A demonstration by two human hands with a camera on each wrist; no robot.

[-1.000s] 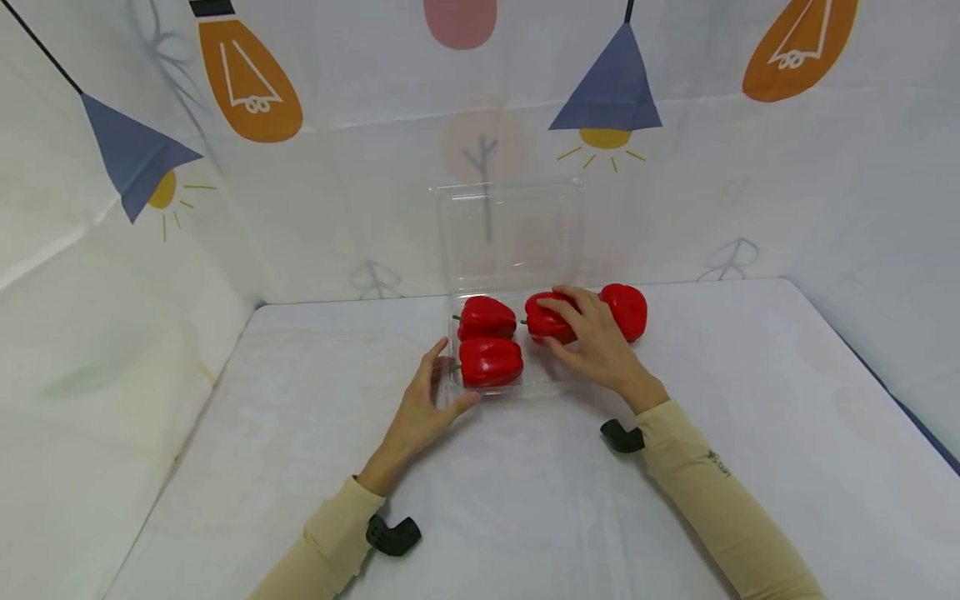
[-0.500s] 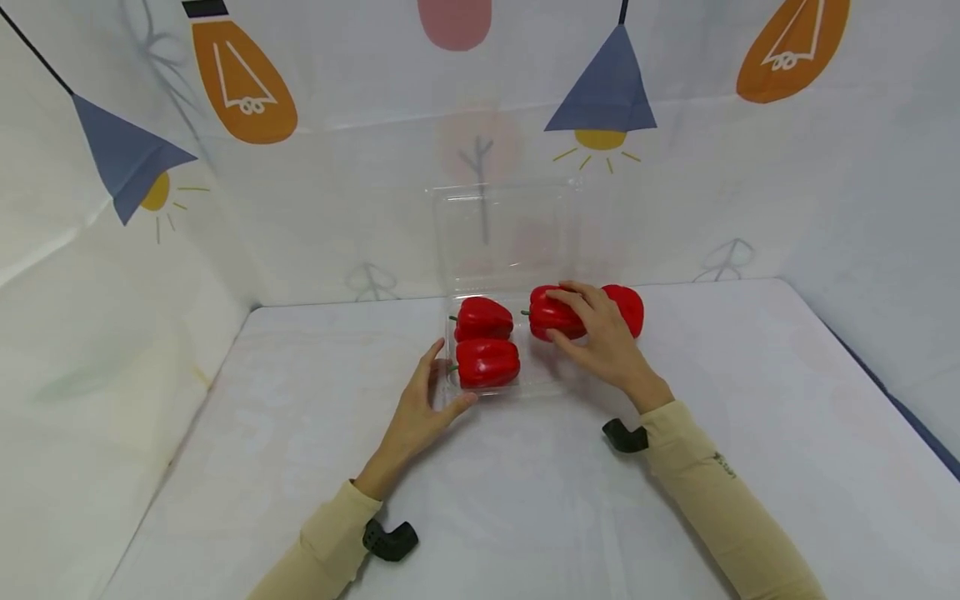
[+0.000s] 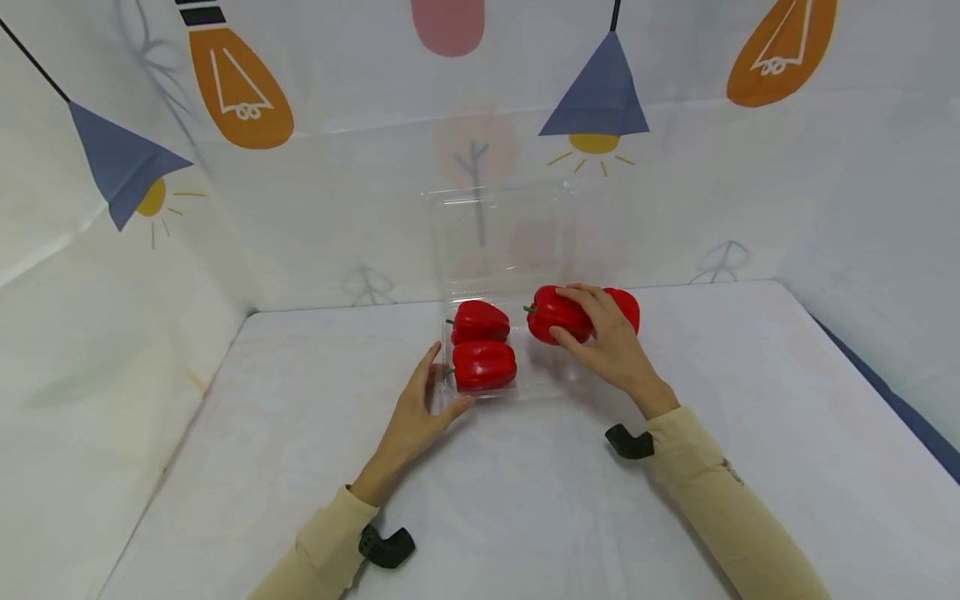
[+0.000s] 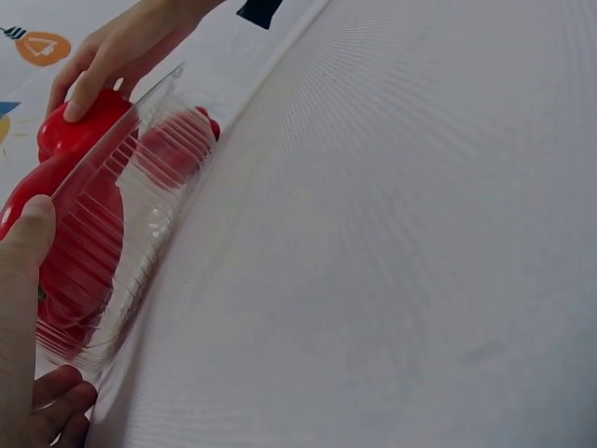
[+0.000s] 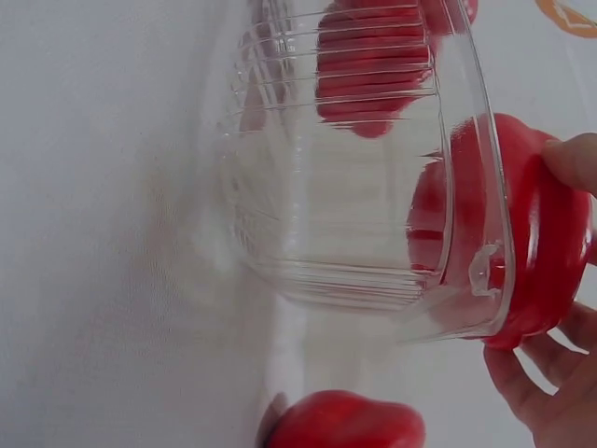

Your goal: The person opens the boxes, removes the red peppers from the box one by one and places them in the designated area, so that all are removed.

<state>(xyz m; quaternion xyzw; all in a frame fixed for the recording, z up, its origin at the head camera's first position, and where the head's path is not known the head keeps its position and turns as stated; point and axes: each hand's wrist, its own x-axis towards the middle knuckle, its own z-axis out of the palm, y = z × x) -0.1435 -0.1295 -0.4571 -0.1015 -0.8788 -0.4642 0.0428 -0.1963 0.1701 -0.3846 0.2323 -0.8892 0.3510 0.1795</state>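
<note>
A clear plastic clamshell container stands with its lid raised at the back. In its left half lie two red bell peppers, one at the back and one in front, stems to the left. My left hand holds the container's front left corner, thumb at the front rim. My right hand grips another red bell pepper over the container's right rear part, stem leftward. In the right wrist view, this pepper shows behind and above the clear rim.
One more red bell pepper lies on the white table just right of the container, partly hidden by my right hand. A white printed cloth hangs behind the table's far edge. Black wrist mounts stick out beside both sleeves.
The right hand has shifted slightly rightward with its pepper, which now sits a little farther from the two on the left. The left hand stays at the container's corner.
</note>
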